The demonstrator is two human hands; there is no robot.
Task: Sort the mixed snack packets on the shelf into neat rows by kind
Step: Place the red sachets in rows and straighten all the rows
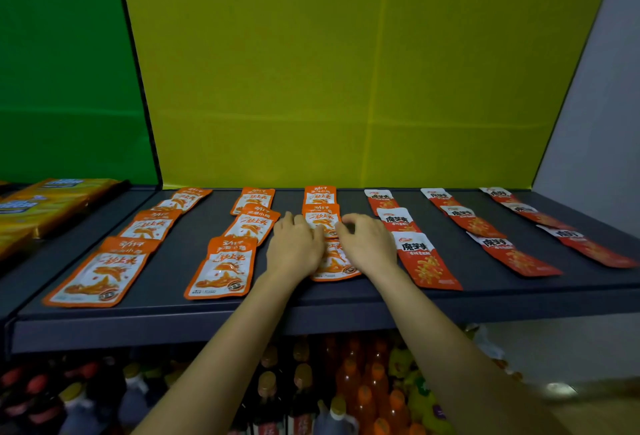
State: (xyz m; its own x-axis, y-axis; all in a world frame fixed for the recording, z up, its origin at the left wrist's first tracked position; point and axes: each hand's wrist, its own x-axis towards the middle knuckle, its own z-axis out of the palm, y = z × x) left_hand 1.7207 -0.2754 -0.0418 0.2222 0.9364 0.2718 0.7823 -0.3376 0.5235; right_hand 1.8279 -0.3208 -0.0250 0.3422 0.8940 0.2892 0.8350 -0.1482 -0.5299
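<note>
On shelf (pixel 173 310): left hand (pixel 294 247), right hand (pixel 367 244) close together, resting on orange packet (pixel 336 266), lengthwise front-to-back.

Open shelf strips (pixel 169 272) run between packet rows (pixel 221 268); the yellow back panel (pixel 346 71) closes the rear.

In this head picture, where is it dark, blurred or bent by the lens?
Head view: dim overall, the yellow backboard brightest; the bottles below the shelf are dark and soft; the far-right red packets are smeared and slanted by the wide lens.
</note>
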